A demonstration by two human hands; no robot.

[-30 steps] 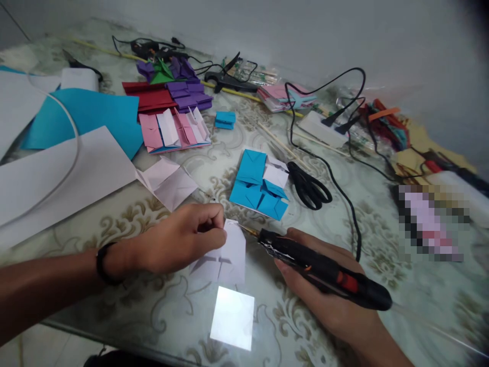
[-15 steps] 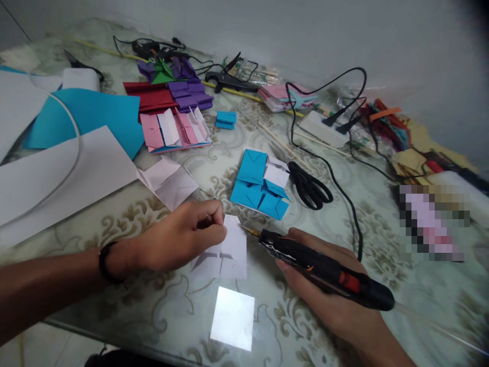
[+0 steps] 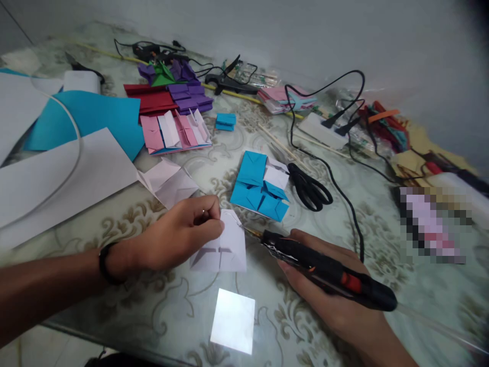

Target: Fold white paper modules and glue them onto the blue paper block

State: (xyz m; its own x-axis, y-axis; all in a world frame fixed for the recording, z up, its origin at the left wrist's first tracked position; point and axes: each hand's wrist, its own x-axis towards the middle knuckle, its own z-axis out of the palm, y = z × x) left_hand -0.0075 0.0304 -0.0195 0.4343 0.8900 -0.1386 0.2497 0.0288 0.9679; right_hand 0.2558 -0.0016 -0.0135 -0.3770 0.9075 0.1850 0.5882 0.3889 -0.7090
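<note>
My left hand [image 3: 181, 232] pinches the upper left edge of a folded white paper piece [image 3: 233, 250], its thumb and forefinger pressed together. A black hot glue gun [image 3: 324, 267] with a red switch lies in my right hand [image 3: 336, 311], whose fingers wrap round it from below. The gun's brass nozzle points left and its thin tip reaches the paper's upper right edge. From the gun's rear runs a clear glue stick [image 3: 431, 321]. Beyond the paper lies a blue and white folded piece [image 3: 260, 186], with black-handled scissors [image 3: 310, 187] touching its right side.
A creased white paper [image 3: 168, 183], a pink and white folded strip [image 3: 175, 131] and a blue sheet [image 3: 91, 114] lie to the left. A black cable [image 3: 338, 188] loops from a white power strip [image 3: 324, 130]. A bright white square [image 3: 233, 321] shows on the patterned tabletop.
The white paper piece has tipped slightly, its near edge now higher in view. My left hand has shifted a little up and left with it; the glue gun has hardly moved.
</note>
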